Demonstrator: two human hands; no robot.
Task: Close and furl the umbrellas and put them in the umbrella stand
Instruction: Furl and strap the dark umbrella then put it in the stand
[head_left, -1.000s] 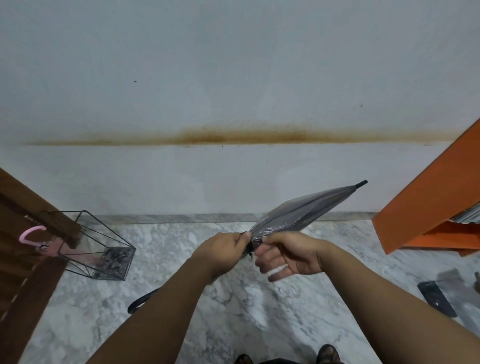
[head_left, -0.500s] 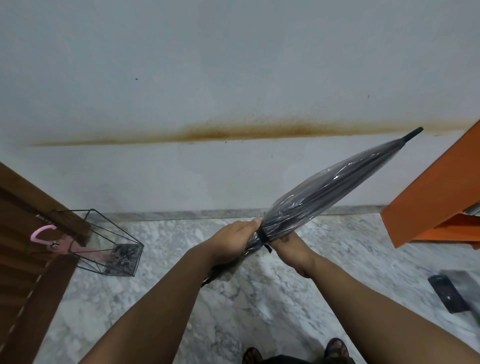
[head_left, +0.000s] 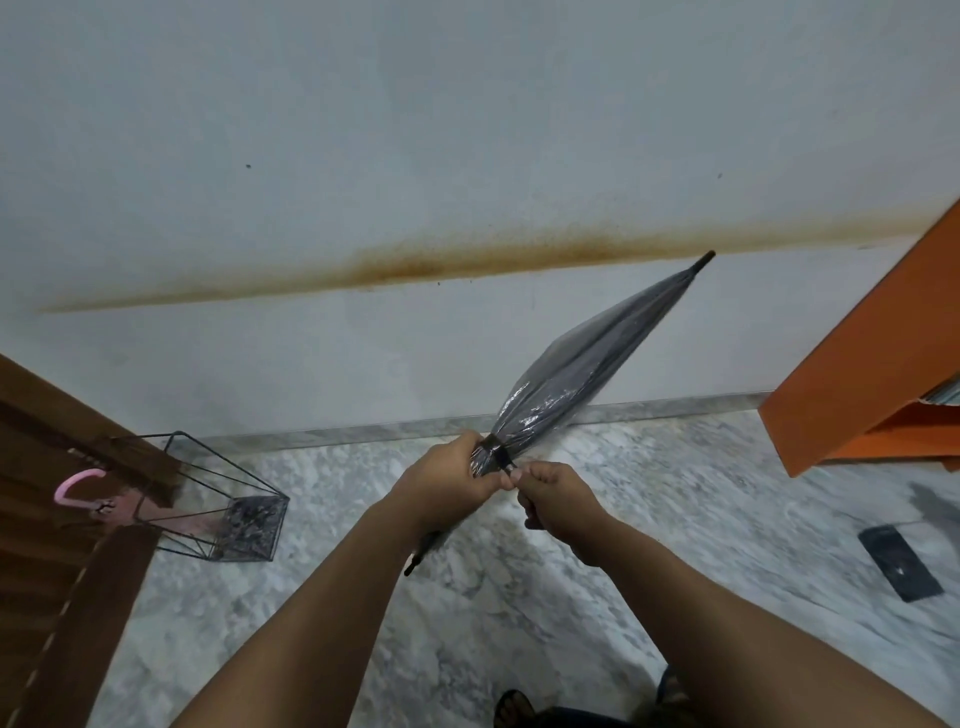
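Note:
A closed grey see-through umbrella (head_left: 587, 366) points up and to the right, its black tip near the brown wall stain. My left hand (head_left: 447, 480) grips the gathered canopy just below the black strap (head_left: 497, 452). My right hand (head_left: 558, 496) pinches the end of that strap beside the left hand. The umbrella's dark handle end (head_left: 418, 556) shows under my left forearm. A black wire umbrella stand (head_left: 218, 493) sits on the floor at the left, leaning, with a pink umbrella (head_left: 85, 491) in it, hooked handle sticking out left.
A brown wooden slatted piece (head_left: 62, 519) fills the left edge beside the stand. An orange shelf unit (head_left: 872, 353) juts in at the right. A dark flat phone-like object (head_left: 898, 569) lies on the marble floor at the right. My sandalled feet show at the bottom.
The umbrella has swung up to a steeper angle and nearer the middle. My right hand moved from under the canopy to pinch the strap's end. The view shifted slightly.

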